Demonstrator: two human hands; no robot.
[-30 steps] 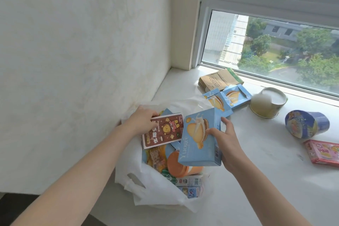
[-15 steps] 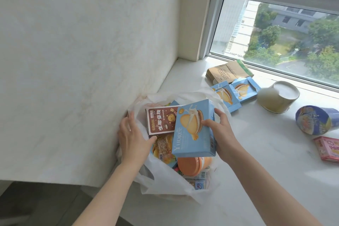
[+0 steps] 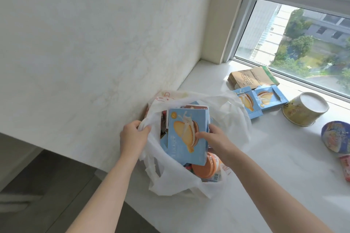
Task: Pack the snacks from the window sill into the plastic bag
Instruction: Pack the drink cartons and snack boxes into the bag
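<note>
Snacks filled your white bag [image 3: 174, 181] on the sill [image 3: 265, 166]: a blue box [image 3: 186, 134] printed with a cream sandwich biscuit lay on top, over a brown box [image 3: 198, 107] and an orange-lidded cup [image 3: 205, 169]. Your right hand [image 3: 214, 139] had its fingers clasped on the blue box; your left hand [image 3: 133, 136] pinched the bag's rim. Two more blue boxes [image 3: 259, 100], a tan packet [image 3: 251, 77] and two tubs [image 3: 305, 108] remained on the sill.
</note>
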